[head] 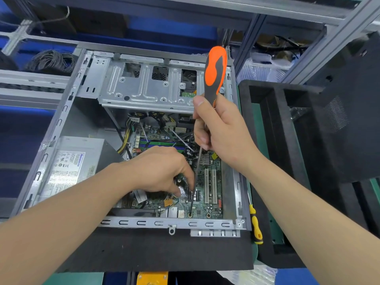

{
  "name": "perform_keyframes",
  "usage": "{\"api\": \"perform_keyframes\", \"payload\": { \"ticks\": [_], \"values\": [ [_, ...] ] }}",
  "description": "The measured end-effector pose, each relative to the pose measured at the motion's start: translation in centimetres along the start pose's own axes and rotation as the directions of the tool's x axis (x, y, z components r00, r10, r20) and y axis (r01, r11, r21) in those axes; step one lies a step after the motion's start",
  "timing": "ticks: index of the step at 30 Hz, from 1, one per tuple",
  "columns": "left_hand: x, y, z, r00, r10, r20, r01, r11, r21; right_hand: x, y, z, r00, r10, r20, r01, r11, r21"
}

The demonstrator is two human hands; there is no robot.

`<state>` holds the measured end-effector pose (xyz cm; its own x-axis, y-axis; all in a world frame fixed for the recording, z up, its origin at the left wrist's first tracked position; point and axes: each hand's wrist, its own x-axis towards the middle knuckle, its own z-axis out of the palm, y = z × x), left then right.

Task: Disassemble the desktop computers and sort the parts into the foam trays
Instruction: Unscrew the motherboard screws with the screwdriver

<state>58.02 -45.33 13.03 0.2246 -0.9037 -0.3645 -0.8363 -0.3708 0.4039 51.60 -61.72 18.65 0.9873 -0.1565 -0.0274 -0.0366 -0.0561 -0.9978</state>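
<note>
Right grip (222, 130) wraps the orange screwdriver (214, 68), its tip seated in a near-edge screw of the motherboard (209, 167). Left grip (162, 171) curls beside the shaft; whether it is pinching it, I cannot tell. The board, power supply (70, 161) and cables sit inside the case (61, 112), with the foam tray (275, 124) to the right. I judge most of the work is left.

Bright, even light from overhead fills the open computer case (67, 112), throwing soft glare on its metal drive cage (144, 89) and dim shadow beneath it, while wide-angle distortion bows the shelf rails (347, 27) and softens the frame edges.
</note>
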Motion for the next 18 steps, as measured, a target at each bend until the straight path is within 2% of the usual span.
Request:
{"api": "perform_keyframes", "payload": {
  "ticks": [8, 10, 12, 13, 15, 18],
  "values": [
    [-0.2, 0.1, -0.3, 1.0, 0.01, 0.008, -0.01, 1.0, -0.008, -0.2, -0.1, 0.0, 0.999, -0.005, 0.039, 0.004, 1.0, 0.006],
    [-0.4, 0.3, -0.4, 1.0, 0.013, 0.011, -0.013, 0.999, -0.032, -0.4, -0.3, -0.1, 0.994, -0.011, 0.111, 0.008, 1.0, 0.029],
    [-0.3, 0.3, -0.4, 1.0, 0.016, -0.002, -0.016, 0.996, -0.084, -0.5, -0.8, -0.2, 0.964, -0.035, 0.262, 0.018, 0.998, 0.067],
    [-0.3, 0.2, -0.5, 1.0, 0.018, 0.001, -0.018, 0.991, -0.135, -0.5, -1.2, -0.3, 0.93, -0.059, 0.363, 0.031, 0.996, 0.083],
    [-0.6, 0.5, -1.0, 0.999, 0.048, 0.021, -0.04, 0.958, -0.282, -0.4, -2.1, -0.6, 0.817, -0.116, 0.565, 0.067, 0.992, 0.106],
    [-1.6, 0.8, -2.1, 0.984, 0.18, 0.006, -0.155, 0.862, -0.482, -0.4, -3.7, -0.9, 0.635, -0.128, 0.761, 0.082, 0.992, 0.099]
  ]
}}
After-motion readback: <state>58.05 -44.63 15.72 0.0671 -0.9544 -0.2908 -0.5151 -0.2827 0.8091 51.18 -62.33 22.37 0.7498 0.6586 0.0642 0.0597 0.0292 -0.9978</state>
